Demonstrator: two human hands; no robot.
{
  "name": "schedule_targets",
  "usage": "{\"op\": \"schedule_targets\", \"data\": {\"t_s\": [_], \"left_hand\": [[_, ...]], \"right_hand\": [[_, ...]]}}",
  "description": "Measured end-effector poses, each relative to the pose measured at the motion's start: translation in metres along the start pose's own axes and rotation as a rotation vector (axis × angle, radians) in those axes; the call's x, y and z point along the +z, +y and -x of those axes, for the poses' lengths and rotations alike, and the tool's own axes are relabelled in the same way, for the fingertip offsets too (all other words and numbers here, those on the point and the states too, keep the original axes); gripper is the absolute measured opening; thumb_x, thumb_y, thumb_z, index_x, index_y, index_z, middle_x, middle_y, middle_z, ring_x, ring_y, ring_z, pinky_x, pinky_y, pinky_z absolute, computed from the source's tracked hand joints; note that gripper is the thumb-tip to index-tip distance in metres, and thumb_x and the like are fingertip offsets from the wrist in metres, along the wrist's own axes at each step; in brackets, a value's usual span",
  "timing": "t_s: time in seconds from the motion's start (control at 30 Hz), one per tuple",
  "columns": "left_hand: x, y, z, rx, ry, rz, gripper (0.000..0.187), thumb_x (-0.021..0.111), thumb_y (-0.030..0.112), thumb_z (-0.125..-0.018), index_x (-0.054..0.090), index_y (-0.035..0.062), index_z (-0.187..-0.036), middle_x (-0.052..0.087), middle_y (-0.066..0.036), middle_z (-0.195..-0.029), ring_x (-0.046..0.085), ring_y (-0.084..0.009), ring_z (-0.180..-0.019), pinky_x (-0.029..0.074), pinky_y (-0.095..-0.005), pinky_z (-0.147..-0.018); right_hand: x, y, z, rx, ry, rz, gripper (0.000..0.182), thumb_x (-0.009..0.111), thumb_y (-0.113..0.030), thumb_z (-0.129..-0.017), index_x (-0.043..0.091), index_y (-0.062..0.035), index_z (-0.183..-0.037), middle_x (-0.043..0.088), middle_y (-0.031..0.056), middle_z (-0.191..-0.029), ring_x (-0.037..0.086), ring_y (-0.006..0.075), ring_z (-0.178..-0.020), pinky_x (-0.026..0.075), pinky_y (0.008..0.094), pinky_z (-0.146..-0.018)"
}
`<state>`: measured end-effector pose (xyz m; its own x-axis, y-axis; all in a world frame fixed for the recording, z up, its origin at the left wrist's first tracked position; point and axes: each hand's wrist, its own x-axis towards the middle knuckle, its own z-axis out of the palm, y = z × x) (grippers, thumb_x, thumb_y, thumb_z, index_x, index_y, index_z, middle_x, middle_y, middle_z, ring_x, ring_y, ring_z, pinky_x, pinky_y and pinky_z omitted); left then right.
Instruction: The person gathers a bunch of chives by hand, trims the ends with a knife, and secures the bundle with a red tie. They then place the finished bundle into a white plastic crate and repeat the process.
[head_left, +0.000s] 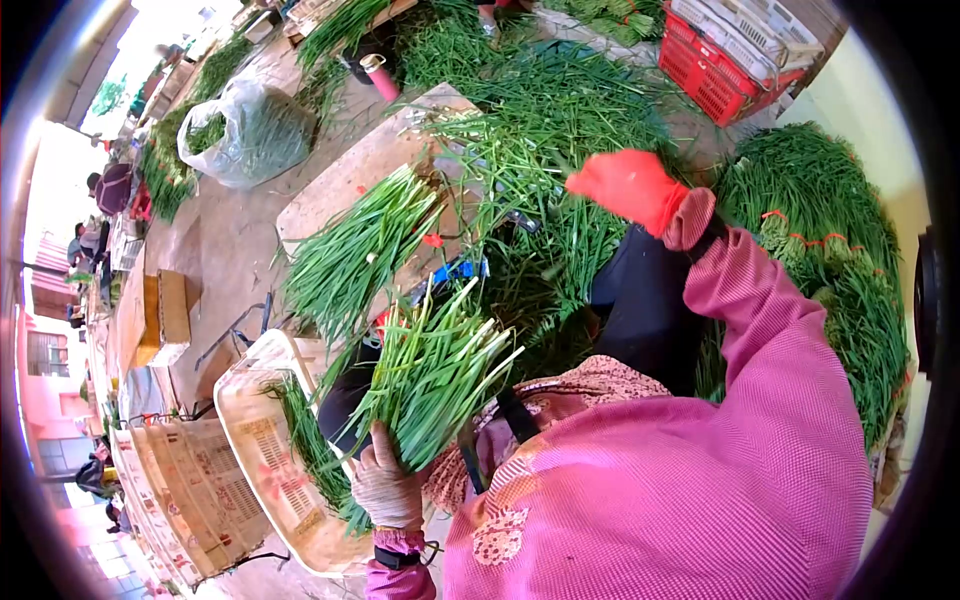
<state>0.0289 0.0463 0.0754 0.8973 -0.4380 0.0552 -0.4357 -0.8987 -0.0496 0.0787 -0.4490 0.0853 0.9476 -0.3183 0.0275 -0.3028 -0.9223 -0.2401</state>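
My left hand, in a pale glove, is wrapped round a bunch of green chives above my lap, its whitish stem ends pointing up and to the right. My right hand, in a red-orange glove, is raised over the big heap of loose chives; its fingers are pressed together, and whatever they may hold is too small to make out. Another bunch of chives lies on the wooden board, with a red band near it.
A pale plastic basket with some chives stands at the lower left. Tied bundles are piled on the right, below red and white crates. A plastic bag, a pink bottle and a cardboard box sit farther off, near other people.
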Motion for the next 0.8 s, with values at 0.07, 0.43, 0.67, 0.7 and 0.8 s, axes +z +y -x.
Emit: {"op": "schedule_targets", "data": {"t_s": [0.07,0.43,0.67,0.7,0.8], "left_hand": [[0.000,0.001,0.000,0.042,0.077,0.016,0.086,0.078,0.030,-0.073,0.036,0.0121,-0.146,0.059,-0.011,-0.090,0.061,-0.0333,-0.075,0.048,-0.0465,-0.062],[0.007,-0.006,-0.004,0.103,-0.026,0.117,0.072,0.077,0.019,-0.070,0.047,0.0105,-0.135,0.063,-0.014,-0.106,0.063,-0.0361,-0.089,0.051,-0.0447,-0.073],[0.003,0.007,-0.008,0.187,0.092,0.054,0.076,0.078,0.022,-0.070,0.045,0.0100,-0.138,0.062,-0.016,-0.112,0.061,-0.0390,-0.100,0.049,-0.0468,-0.087],[0.007,0.004,-0.005,0.203,0.120,-0.014,0.080,0.080,0.027,-0.070,0.044,0.0096,-0.139,0.062,-0.016,-0.112,0.061,-0.0385,-0.098,0.050,-0.0471,-0.083],[0.006,-0.006,0.006,0.069,0.047,0.144,0.085,0.082,0.031,-0.068,0.043,0.0090,-0.141,0.062,-0.015,-0.112,0.062,-0.0373,-0.096,0.051,-0.0478,-0.078]], "right_hand": [[-0.011,-0.040,0.024,-0.109,-0.330,-0.172,0.043,0.060,-0.050,-0.090,0.075,-0.0104,-0.089,0.068,0.0170,-0.080,0.066,0.0338,-0.081,0.051,0.0425,-0.074],[0.067,-0.128,0.080,-0.516,-0.332,-0.688,0.040,0.065,-0.043,-0.084,0.073,-0.0047,-0.094,0.066,0.0151,-0.105,0.056,0.0328,-0.114,0.041,0.0433,-0.098],[0.043,-0.103,0.065,-0.406,-0.796,-1.017,0.035,0.066,-0.027,-0.092,0.065,-0.0003,-0.115,0.069,0.0112,-0.108,0.061,0.0226,-0.108,0.044,0.0345,-0.098],[0.033,-0.095,0.061,-0.333,-0.859,-1.082,0.034,0.064,-0.027,-0.093,0.066,0.0019,-0.110,0.070,0.0119,-0.106,0.063,0.0223,-0.104,0.046,0.0334,-0.095],[0.009,-0.052,0.048,-0.150,-1.000,-1.446,0.032,0.061,-0.026,-0.095,0.066,0.0051,-0.102,0.071,0.0125,-0.102,0.068,0.0227,-0.091,0.051,0.0327,-0.084]]}}
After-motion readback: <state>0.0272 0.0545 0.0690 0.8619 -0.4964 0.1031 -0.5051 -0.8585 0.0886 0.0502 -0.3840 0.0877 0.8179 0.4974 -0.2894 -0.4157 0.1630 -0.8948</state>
